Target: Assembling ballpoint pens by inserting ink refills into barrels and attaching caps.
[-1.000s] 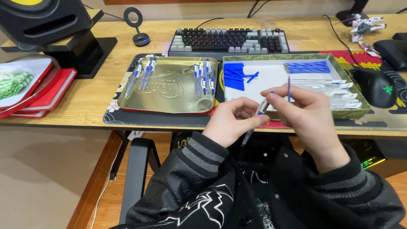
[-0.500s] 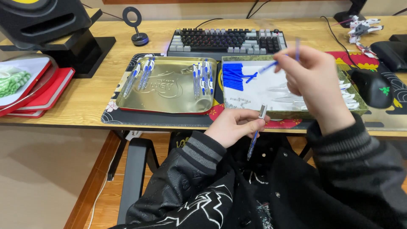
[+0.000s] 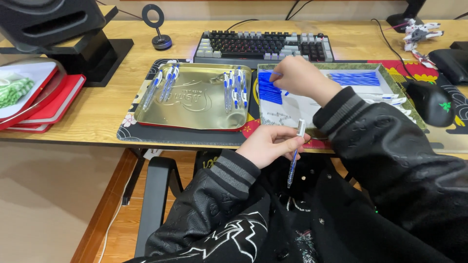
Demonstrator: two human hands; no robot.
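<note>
Left hand point(image 3: 268, 145) grips pen point(image 3: 295, 156) below desk edge, tip at 6 o'clock. Right hand point(image 3: 301, 78) pinches blue refill point(image 3: 276, 74) over white tray point(image 3: 341, 100), at pen's 12 o'clock.

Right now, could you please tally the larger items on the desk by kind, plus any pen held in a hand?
Keyboard: 1
Computer mouse: 1
Speaker: 1
Trays: 2 (gold tin tray, green-rimmed tray)
Pen held in the left hand: 1
Total: 6
</note>
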